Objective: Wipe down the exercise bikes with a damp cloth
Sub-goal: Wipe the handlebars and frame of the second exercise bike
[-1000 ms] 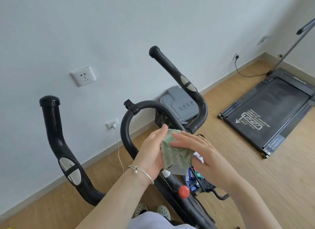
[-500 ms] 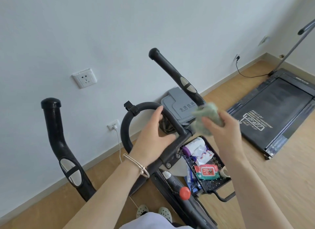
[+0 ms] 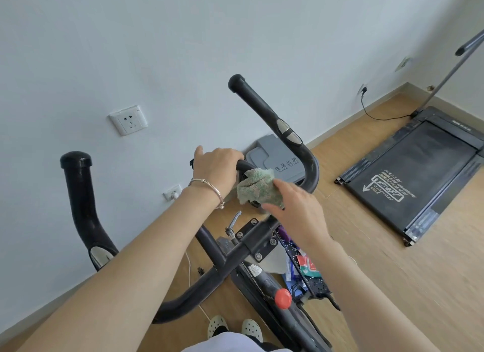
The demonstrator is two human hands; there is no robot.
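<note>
A black exercise bike fills the middle of the view, with its handlebars (image 3: 277, 121) rising left and right and a red knob (image 3: 282, 298) on the frame below. My left hand (image 3: 217, 168), a thin bracelet on its wrist, grips the top of the inner black loop bar. My right hand (image 3: 298, 212) presses a crumpled green cloth (image 3: 258, 186) against that loop bar, just right of my left hand. The loop's top is hidden under both hands.
A grey bin (image 3: 277, 160) stands against the white wall behind the bike. A flat black treadmill (image 3: 416, 173) lies on the wooden floor at right. A dark basket (image 3: 314, 286) of small items hangs beside the frame. Wall sockets (image 3: 128, 119) sit at left.
My left hand slid up the loop bar to its top. My right hand brought the cloth back from the right handlebar onto the loop. The view tilted down, nearer the bike.
</note>
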